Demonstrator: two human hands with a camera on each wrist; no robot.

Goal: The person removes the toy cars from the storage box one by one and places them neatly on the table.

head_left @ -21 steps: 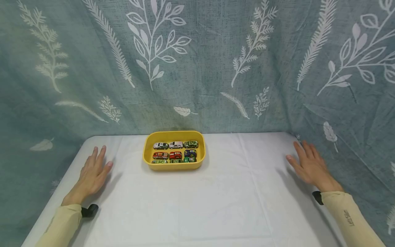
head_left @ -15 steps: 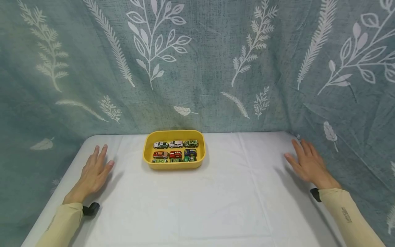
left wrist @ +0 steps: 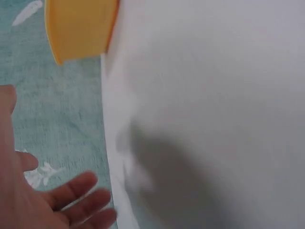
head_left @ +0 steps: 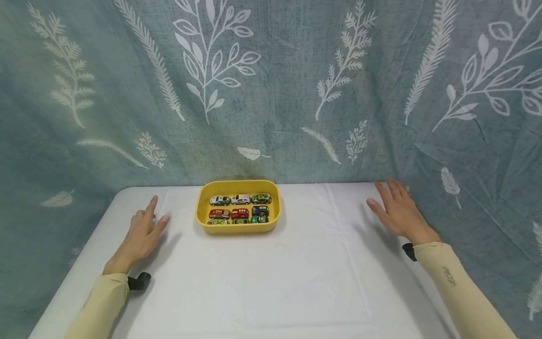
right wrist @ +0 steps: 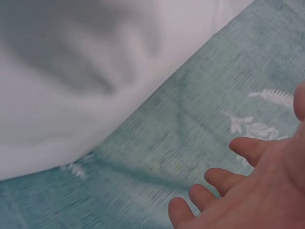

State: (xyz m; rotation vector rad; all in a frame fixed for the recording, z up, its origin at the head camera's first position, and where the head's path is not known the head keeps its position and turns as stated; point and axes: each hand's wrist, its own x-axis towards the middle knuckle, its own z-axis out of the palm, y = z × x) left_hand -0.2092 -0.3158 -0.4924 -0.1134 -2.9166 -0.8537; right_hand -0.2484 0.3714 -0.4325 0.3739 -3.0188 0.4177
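In the head view a yellow tray point(head_left: 237, 229) at the back of the white table holds several toy cars, among them a red one point(head_left: 240, 213) and a white one point(head_left: 241, 199). My left hand point(head_left: 140, 238) hovers left of the tray, index finger and thumb extended, the other fingers partly bent, holding nothing. Far to the tray's right, my right hand point(head_left: 401, 213) is raised over the table with spread fingers and nothing in it. The left wrist view shows one end of the tray point(left wrist: 83, 28) beyond my left hand point(left wrist: 52, 200). Only cloth lies near my right hand point(right wrist: 248, 191) in the right wrist view.
A white cloth point(head_left: 271, 282) covers the table. Behind it and at its sides hangs a blue-green curtain point(head_left: 279, 94) with white leaf prints. Each wrist carries a dark strapped device, the left one point(head_left: 139, 281) and the right one point(head_left: 409, 252).
Both hands have moved inward, the right one also farther back. Some fingers of my left hand have bent while the index stays extended. The tray and cars keep their places on the table.
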